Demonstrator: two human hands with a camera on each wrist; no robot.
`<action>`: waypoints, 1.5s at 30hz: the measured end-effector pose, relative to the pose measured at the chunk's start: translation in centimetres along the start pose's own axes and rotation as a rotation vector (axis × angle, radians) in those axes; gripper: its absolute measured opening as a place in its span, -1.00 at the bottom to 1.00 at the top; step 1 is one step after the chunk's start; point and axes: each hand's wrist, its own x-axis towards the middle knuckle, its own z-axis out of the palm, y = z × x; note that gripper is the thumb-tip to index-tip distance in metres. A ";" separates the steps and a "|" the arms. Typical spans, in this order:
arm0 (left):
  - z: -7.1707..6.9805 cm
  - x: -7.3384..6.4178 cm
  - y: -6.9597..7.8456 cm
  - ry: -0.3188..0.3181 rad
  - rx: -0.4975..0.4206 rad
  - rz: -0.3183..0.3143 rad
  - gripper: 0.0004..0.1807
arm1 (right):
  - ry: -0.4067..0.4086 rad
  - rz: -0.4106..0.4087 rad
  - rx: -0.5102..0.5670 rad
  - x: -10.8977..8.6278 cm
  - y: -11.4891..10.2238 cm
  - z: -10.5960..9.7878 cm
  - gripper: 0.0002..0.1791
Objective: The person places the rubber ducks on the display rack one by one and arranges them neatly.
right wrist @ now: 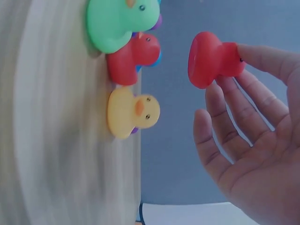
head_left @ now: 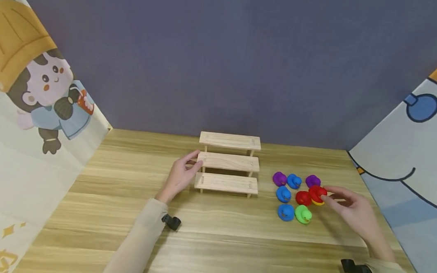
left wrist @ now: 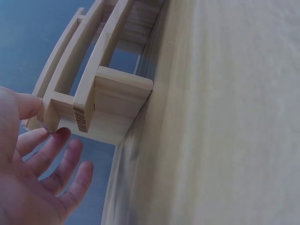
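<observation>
In the head view my right hand (head_left: 355, 209) pinches a red rubber duck (head_left: 316, 193) by its head, between thumb and fingertips. The right wrist view has that duck (right wrist: 206, 61) raised off the table, with a yellow duck (right wrist: 124, 112), a second red duck (right wrist: 131, 58) and a green duck (right wrist: 115, 21) standing below it. My left hand (head_left: 181, 178) is at the left end of a three-tier wooden stand (head_left: 228, 161). Its thumb and index finger grip the end of the middle tier (left wrist: 49, 115), while the other fingers spread loosely underneath.
Blue ducks (head_left: 285, 212) and purple ducks (head_left: 279, 179) stand grouped with the others, right of the stand. A dark grey panel (head_left: 229, 63) rises behind the wood-grain table (head_left: 213, 239). Printed cartoon panels (head_left: 3, 141) flank both sides.
</observation>
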 end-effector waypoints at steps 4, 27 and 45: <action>0.2 0.0 -0.1 0.006 -0.009 -0.021 -0.41 | -0.006 -0.011 0.007 0.7 -0.9 0.2 -0.51; 0.6 -0.4 -0.5 -0.055 -0.031 -0.081 -0.38 | -0.064 -0.040 0.083 3.4 -6.0 2.8 -0.51; 0.8 0.1 -0.5 0.044 -0.161 -0.052 -0.46 | -0.096 -0.075 0.150 6.0 -9.6 4.5 -0.48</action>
